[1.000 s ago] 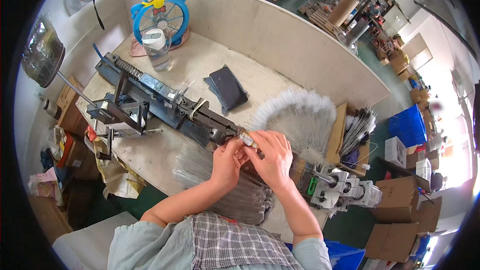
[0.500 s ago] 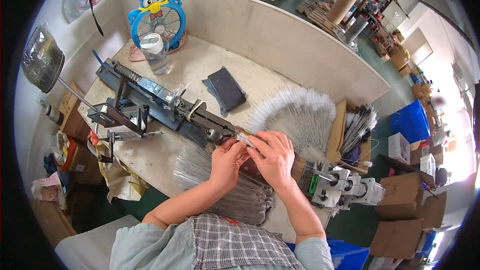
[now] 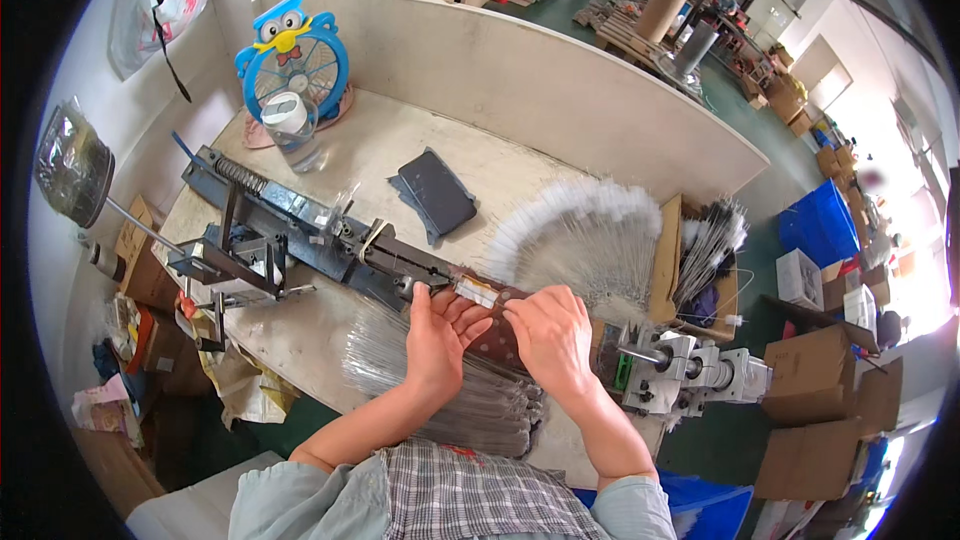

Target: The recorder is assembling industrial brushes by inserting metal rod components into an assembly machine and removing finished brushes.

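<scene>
My left hand (image 3: 436,342) curls its fingers loosely, parted, just beside a small white piece (image 3: 476,290), which sits between them and my right hand (image 3: 550,342). The right fingers bend inward; I cannot tell whether they grip anything. Gray wires (image 3: 495,402) lie nearer me than my fingers; a dark metal bar (image 3: 408,258) runs leftward beyond the left ones.

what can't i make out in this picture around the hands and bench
All in the head view:
- Right hand: its own curled fingers hide whether they pinch anything.
- Thin metal wires nearest the body: partly covered by the left forearm.
- White-and-yellow piece between the hands: too small to identify.
- Blue bin: cut off by the lower edge, partly behind the right sleeve.
</scene>
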Demonstrator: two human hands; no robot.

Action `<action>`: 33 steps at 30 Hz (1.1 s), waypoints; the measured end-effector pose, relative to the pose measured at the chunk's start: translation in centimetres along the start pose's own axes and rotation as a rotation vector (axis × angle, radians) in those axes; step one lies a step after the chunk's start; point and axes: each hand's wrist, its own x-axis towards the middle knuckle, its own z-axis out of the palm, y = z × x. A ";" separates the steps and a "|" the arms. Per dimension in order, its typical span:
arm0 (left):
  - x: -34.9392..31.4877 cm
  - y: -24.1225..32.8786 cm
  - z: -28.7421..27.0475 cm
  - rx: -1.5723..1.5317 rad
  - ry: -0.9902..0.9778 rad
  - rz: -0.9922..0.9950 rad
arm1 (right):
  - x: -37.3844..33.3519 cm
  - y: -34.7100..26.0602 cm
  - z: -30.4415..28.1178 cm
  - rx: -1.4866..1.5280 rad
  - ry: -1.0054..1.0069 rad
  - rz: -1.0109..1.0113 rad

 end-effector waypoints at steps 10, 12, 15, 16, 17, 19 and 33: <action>-1.2 0.3 -0.3 0.268 -0.030 -0.091 | -0.5 0.3 -1.8 0.157 0.080 0.036; -1.5 0.5 -1.3 0.338 0.037 -0.148 | -1.6 0.2 -2.2 0.240 0.083 0.056; -2.4 3.5 -5.5 0.466 -0.071 -0.123 | -4.8 1.2 -2.5 0.296 -0.176 0.132; -2.5 4.4 -7.1 0.479 0.093 -0.018 | -6.2 1.8 -1.8 0.309 -0.181 0.136; -2.2 5.3 -9.3 0.485 0.257 0.084 | -7.0 2.0 -1.5 0.308 -0.186 0.134; -2.0 8.3 -15.3 0.208 0.471 0.236 | -8.4 2.1 -1.4 0.231 -0.423 0.291; -3.8 17.1 -30.5 0.156 0.908 0.575 | -8.8 2.7 -2.0 0.110 -0.570 0.284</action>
